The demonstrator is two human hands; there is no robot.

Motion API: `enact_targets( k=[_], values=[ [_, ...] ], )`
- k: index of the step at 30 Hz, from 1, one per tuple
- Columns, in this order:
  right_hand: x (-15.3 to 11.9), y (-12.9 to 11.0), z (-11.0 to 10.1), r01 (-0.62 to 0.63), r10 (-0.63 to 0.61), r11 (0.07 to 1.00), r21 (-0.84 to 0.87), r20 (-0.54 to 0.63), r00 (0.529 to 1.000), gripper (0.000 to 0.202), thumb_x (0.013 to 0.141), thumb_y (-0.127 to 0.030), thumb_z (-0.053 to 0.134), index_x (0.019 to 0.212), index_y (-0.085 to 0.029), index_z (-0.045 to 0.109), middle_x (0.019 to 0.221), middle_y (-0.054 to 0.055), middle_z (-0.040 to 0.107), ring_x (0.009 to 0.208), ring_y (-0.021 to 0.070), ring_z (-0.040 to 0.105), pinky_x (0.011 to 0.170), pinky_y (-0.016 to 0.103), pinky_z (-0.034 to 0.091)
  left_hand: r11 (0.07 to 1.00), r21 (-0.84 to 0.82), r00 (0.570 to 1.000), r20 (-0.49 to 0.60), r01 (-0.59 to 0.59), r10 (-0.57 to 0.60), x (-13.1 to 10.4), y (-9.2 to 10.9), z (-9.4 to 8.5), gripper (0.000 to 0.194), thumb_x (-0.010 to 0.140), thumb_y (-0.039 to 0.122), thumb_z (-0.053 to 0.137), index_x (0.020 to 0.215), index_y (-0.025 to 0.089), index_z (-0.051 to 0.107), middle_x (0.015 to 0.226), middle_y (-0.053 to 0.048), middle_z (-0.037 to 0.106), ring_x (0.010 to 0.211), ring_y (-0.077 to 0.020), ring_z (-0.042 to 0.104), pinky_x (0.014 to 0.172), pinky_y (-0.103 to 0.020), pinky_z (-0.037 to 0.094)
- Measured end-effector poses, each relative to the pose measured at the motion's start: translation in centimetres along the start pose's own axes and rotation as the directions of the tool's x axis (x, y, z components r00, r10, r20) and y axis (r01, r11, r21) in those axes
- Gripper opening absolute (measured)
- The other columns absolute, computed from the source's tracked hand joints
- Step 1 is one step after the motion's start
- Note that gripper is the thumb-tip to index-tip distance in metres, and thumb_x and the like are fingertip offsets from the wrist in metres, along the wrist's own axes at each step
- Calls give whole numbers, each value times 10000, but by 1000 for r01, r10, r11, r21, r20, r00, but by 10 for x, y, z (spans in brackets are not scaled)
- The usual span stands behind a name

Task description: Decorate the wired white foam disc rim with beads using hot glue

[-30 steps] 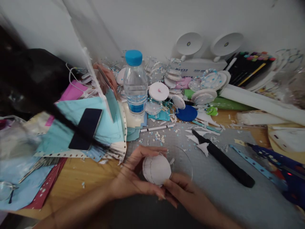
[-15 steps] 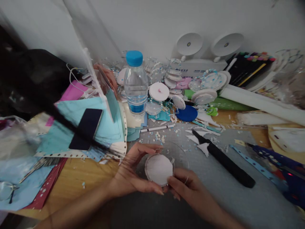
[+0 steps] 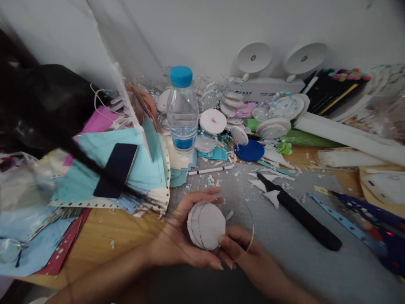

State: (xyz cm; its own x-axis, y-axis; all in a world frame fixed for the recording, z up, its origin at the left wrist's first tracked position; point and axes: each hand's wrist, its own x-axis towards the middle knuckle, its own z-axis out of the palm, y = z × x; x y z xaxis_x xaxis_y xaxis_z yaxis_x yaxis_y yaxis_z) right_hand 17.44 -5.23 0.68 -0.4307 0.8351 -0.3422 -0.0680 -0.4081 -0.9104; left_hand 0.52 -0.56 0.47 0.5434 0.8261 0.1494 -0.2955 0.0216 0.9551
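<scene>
My left hand point(image 3: 179, 236) curls around a small round white disc point(image 3: 209, 228), thumb below and fingers above. The disc looks like stacked paper or card, with thin grey curved lines on its left part. At the disc's lower right edge, my right hand point(image 3: 243, 247) pinches with thumb and fingers. A thin, pale wire or thread point(image 3: 253, 226) arcs out in a loop past the right fingers; where it ends is hidden. Both hands are just above a grey cutting mat point(image 3: 284, 270).
A black-handled cutting tool point(image 3: 306, 221) and a dark blue glue gun point(image 3: 363, 211) lie to the right. Behind stand a water bottle point(image 3: 182, 114) and several decorated white discs point(image 3: 213, 121). At left, a phone point(image 3: 115, 171) rests on blue paper point(image 3: 85, 145). Tiny scraps point(image 3: 211, 181) litter the mat.
The disc has shifted slightly left and turned in my fingers, showing grey lines on its left part. The thin loop now bows out more visibly over my right hand.
</scene>
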Motion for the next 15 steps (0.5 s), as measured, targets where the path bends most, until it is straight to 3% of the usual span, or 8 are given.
enact_targets(
  k=[3, 5, 8, 15],
  values=[
    [0, 2, 3, 1, -1, 1000, 4, 6, 1000, 472, 834, -614, 468, 648, -183, 508, 560, -35, 415, 535, 95, 358, 523, 226, 292, 974, -197, 993, 46, 113, -106, -3, -1, 5, 780, 562, 229, 868, 1206, 306, 434, 1191, -69, 560, 1010, -250, 620, 758, -329, 543],
    [0, 2, 4, -8, 8, 1000, -18, -1, 1000, 464, 837, -602, 473, 643, -183, 516, 573, -27, 441, 549, 101, 390, 528, 226, 308, 961, -243, 991, 57, 135, -125, -3, 0, 6, 775, 555, 183, 870, 1185, 298, 434, 1087, -42, 596, 950, -223, 633, 721, -297, 542],
    [-1, 3, -1, -15, 15, 1000, -14, -40, 999, 430, 872, -546, 456, 662, -183, 552, 578, -23, 466, 542, 100, 413, 526, 224, 328, 961, -249, 993, 42, 119, -112, -1, 1, 4, 762, 553, 162, 868, 1172, 281, 441, 1089, -45, 593, 945, -202, 621, 730, -276, 534],
    [0, 12, -20, 134, -102, 987, 87, -305, 947, 268, 926, -375, 419, 780, -199, 557, 556, -49, 441, 492, 88, 389, 478, 208, 332, 993, -102, 995, -74, 52, -60, 5, 0, -6, 711, 575, 202, 857, 1170, 278, 475, 1209, -58, 531, 970, -191, 618, 782, -259, 508]
  ],
)
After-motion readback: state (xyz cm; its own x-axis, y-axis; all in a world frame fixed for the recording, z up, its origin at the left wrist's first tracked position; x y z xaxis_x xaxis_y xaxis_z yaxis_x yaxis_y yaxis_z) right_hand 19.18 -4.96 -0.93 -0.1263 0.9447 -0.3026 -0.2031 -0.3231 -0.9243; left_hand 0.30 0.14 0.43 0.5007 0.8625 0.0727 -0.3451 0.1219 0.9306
